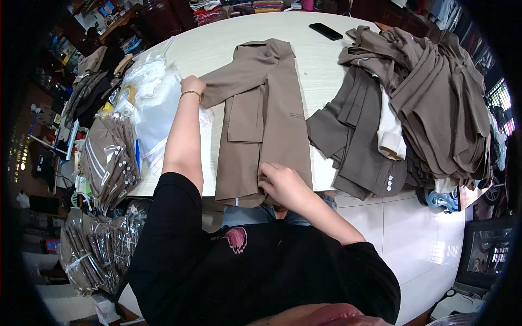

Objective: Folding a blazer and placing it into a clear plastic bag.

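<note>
A brown tailored jacket (283, 98) lies lengthwise on the table before me, its collar at the far end and its hem over the near edge. One sleeve (232, 77) is stretched out to the left across the jacket. My left hand (193, 85) grips the cuff end of that sleeve. Low on the jacket, my right hand (281, 181) has its fingers curled at the front edge near the hem; the fingertips are partly hidden. A flap pocket (297, 116) shows on the right half.
Heaped brown garments (440, 98) cover the table's right side. Clear plastic bags (153, 106) and a tape roll (126, 94) lie at the left, beside bagged brown garments (108, 159). More bagged garments (98, 248) sit lower left. A black phone (325, 31) rests on the pale table (220, 34).
</note>
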A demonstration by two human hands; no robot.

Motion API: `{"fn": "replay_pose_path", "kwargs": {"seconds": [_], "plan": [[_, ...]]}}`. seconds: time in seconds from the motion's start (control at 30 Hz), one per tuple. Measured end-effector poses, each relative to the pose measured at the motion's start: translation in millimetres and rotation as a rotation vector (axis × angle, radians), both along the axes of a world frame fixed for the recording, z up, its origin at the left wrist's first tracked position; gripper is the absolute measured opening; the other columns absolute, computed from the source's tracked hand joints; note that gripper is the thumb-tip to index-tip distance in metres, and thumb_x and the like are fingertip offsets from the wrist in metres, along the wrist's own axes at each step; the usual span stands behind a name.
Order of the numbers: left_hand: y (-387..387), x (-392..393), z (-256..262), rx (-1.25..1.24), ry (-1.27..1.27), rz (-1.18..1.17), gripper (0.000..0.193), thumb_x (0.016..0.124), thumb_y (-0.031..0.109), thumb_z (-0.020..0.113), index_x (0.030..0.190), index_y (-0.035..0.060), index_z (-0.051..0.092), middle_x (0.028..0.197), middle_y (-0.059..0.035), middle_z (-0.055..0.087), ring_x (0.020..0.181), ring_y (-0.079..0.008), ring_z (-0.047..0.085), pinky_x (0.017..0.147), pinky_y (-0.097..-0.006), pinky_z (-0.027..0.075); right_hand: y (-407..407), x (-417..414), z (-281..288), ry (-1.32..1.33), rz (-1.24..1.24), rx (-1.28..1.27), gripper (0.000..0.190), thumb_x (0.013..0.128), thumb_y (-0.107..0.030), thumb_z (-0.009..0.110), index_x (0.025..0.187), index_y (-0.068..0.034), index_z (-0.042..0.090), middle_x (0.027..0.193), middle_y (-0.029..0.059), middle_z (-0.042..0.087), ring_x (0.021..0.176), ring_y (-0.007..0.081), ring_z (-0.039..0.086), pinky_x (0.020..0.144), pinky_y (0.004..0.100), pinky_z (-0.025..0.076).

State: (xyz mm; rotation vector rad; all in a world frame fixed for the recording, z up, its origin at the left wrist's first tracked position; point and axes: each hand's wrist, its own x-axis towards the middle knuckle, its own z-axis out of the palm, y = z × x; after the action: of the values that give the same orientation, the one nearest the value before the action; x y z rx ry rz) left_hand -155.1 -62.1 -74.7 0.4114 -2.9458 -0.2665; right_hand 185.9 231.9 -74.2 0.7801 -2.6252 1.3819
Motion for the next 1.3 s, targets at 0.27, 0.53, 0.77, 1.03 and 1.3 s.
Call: {"fn": "replay_pose_path", "kwargs": {"seconds": [0.27,0.53,0.77,1.03,1.3], "plan": [[18,-4,32,-0.034,0.113,-0.023,0.027,0.076,0.008,0.064,0.1,-0.0044,0.071,0.111,-0.0286,0.062,0.097,-0.0405,0.066,0.085,-0.0466,0.054,8,0,12,0.103,0.033,-0.081,0.021,0.081,-0.008,0.071,0.092,-0.002,0.054,0.082,0.0142,0.061,0.076,0.0338,0.064,0.066,0.0392,0.052],[7,8,37,-0.273,-0.161,-0.137,0.044,0.082,0.007,0.058,0.121,-0.0126,0.056,0.12,-0.0262,0.056,0.104,-0.0418,0.062,0.089,-0.0474,0.052,-7,-3,-6,-0.02,0.14,-0.046,0.02,0.087,-0.014,0.068,0.094,-0.002,0.054,0.082,0.0145,0.06,0.075,0.0341,0.063,0.067,0.039,0.052],[73,104,25,0.166,0.755,-0.845,0.068,0.085,-0.005,0.047,0.145,0.0271,0.042,0.116,-0.0172,0.06,0.1,-0.0387,0.061,0.084,-0.044,0.052,-4,-6,-11,-0.139,0.154,-0.108,0.022,0.093,-0.023,0.062,0.097,-0.002,0.053,0.087,0.0156,0.061,0.077,0.0351,0.063,0.068,0.0398,0.051],[96,216,-13,0.326,0.417,-1.228,0.049,0.085,0.002,0.063,0.131,0.0171,0.059,0.112,-0.0079,0.065,0.099,-0.0296,0.064,0.084,-0.0371,0.052,-10,-4,-11,-0.101,0.141,0.081,0.026,0.095,-0.027,0.059,0.098,-0.002,0.054,0.09,0.0164,0.062,0.084,0.0342,0.063,0.074,0.0417,0.05],[73,223,-10,0.194,0.203,-1.331,0.041,0.086,0.006,0.062,0.126,0.015,0.062,0.131,-0.0095,0.06,0.129,-0.0289,0.05,0.111,-0.0436,0.036,6,-4,4,-0.012,0.192,-0.024,0.024,0.095,-0.023,0.056,0.112,-0.005,0.057,0.094,0.0182,0.06,0.087,0.0379,0.06,0.077,0.0443,0.049]]}}
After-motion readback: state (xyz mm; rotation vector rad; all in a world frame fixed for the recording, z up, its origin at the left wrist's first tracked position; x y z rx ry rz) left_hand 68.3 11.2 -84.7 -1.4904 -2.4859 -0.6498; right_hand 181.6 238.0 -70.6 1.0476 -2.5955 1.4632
